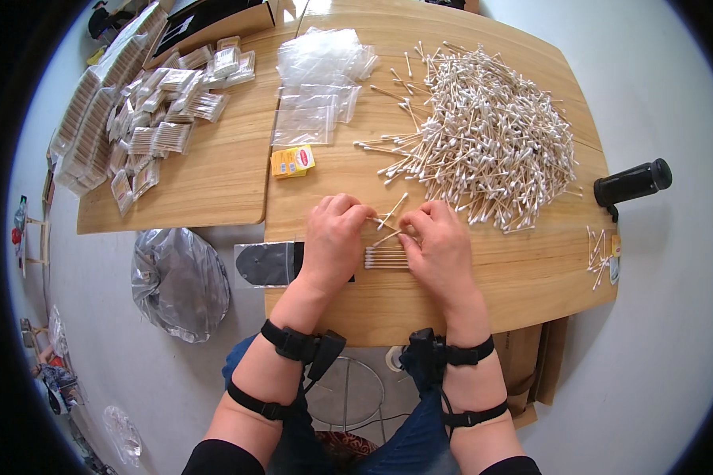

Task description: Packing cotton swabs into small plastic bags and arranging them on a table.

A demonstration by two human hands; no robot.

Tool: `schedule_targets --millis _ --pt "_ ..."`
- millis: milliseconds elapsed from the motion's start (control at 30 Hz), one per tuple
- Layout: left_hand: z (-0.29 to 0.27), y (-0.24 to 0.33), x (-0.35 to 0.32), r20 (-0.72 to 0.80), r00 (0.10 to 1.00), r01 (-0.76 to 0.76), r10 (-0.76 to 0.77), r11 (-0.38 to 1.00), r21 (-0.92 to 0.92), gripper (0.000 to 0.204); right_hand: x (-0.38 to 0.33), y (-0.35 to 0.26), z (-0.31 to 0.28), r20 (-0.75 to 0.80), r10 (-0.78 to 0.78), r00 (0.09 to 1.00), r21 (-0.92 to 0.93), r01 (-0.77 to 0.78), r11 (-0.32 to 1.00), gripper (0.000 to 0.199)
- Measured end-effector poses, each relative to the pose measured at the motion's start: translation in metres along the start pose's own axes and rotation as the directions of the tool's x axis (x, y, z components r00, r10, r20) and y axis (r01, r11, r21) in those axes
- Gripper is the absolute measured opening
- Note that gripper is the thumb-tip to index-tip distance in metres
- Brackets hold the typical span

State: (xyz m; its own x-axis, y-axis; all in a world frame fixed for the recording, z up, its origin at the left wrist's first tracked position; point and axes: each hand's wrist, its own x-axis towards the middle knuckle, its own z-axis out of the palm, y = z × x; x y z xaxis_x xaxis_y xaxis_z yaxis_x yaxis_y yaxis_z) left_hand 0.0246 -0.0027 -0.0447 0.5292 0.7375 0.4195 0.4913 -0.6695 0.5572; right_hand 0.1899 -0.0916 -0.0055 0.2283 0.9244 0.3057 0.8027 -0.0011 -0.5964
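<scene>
My left hand (335,239) is closed, its thumb and fingertips pinching a cotton swab (396,207) that slants up past the fingers. Just right of it, my right hand (438,247) is closed too, pinching another cotton swab (387,237) angled down to the left. Below the fingertips a short row of cotton swabs (384,258) lies side by side on the wooden table (523,273), partly covered by my right hand. A big heap of loose cotton swabs (495,131) spreads beyond my right hand. Under my left wrist lies a clear bag with a black piece (268,264).
Clear zip bags (317,79) and yellow printed cards (292,161) lie beyond my left hand. Filled swab packets (162,111) pile up at far left. A black bottle (632,184) and a few stray swabs (596,257) are at the right edge. A lined bin (181,281) stands left.
</scene>
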Motion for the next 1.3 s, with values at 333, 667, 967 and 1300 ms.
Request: schedule_targets --millis 333,667,967,1300 --pt "-0.005 0.008 0.002 0.024 0.999 0.034 -0.031 0.990 -0.140 0.007 -0.004 0.024 -0.019 0.140 0.165 0.976 0.180 -0.189 0.965 0.006" --pt "-0.008 0.016 0.003 0.074 0.997 -0.019 0.028 0.993 -0.113 0.013 -0.004 0.018 -0.009 0.024 0.126 0.992 0.052 -0.127 0.991 0.003" --pt "-0.015 0.008 0.002 0.111 0.994 0.041 -0.023 0.985 -0.170 0.014 -0.005 0.011 -0.015 0.178 0.040 0.983 0.052 -0.050 0.997 0.005" --pt "-0.020 0.001 0.003 0.124 0.992 0.021 -0.009 0.995 -0.094 0.011 -0.006 0.017 -0.014 0.056 0.092 0.994 0.072 -0.096 0.993 0.005"
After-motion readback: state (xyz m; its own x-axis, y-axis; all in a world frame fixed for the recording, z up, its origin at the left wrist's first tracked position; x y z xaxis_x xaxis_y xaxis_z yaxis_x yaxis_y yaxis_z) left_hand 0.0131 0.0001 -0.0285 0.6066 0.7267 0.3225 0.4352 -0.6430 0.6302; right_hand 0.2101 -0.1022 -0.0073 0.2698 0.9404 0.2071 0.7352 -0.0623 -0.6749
